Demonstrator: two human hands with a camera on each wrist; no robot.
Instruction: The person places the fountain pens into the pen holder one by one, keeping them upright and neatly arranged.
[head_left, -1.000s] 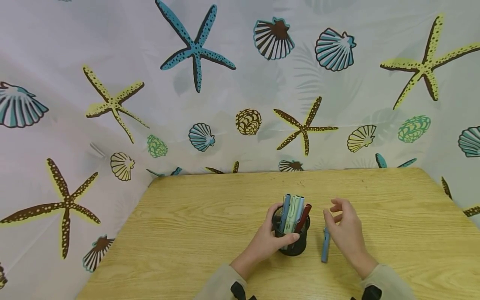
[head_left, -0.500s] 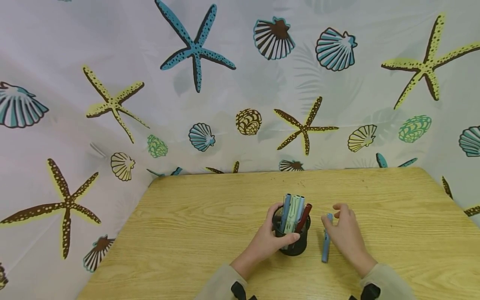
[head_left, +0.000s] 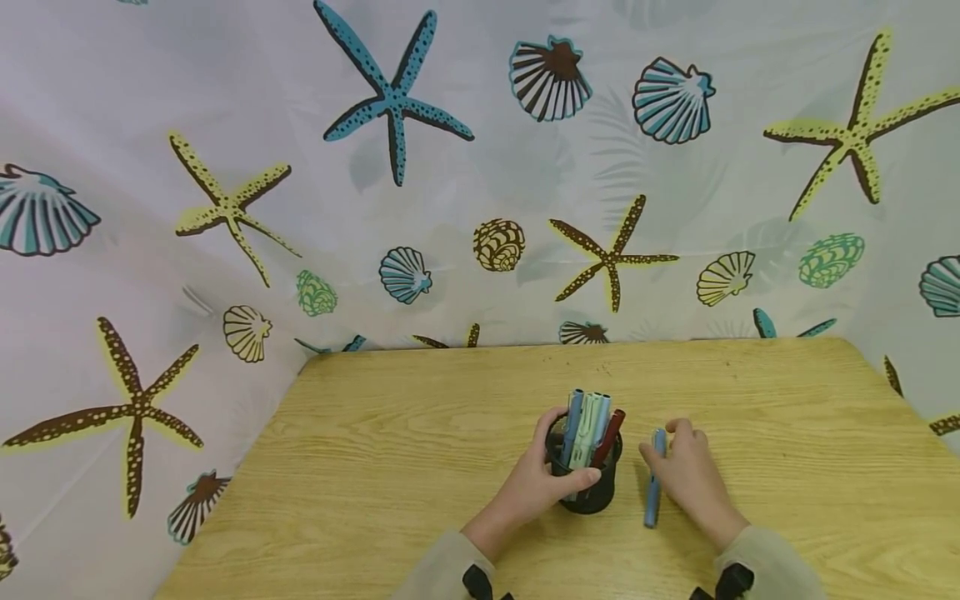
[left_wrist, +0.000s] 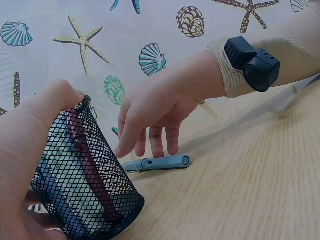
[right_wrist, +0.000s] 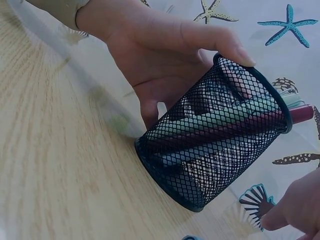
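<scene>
My left hand [head_left: 525,487] grips a black mesh pen cup [head_left: 597,498], thumb over the near rim and fingers round the far side. In the cup stand several pens: blue, a pale green pen [head_left: 583,437] and a dark red pen [head_left: 609,437]. To the cup's right, a blue pen [head_left: 652,504] lies on the table. My right hand [head_left: 693,475] hovers over this pen, thumb to its left and loosely bent fingers to its right. In the left wrist view, the blue pen [left_wrist: 167,162] lies just below the right fingertips; contact is hard to tell.
The wooden table [head_left: 390,450] reaches back to a white cloth [head_left: 450,175] printed with starfish and shells. The cloth also hangs along the left and right sides. Dark wrist cameras [left_wrist: 252,62] sit on the sleeves.
My right hand has come down and slightly left towards the blue pen, whose upper end now shows between thumb and fingers. My left hand and the pen cup have stayed in place.
</scene>
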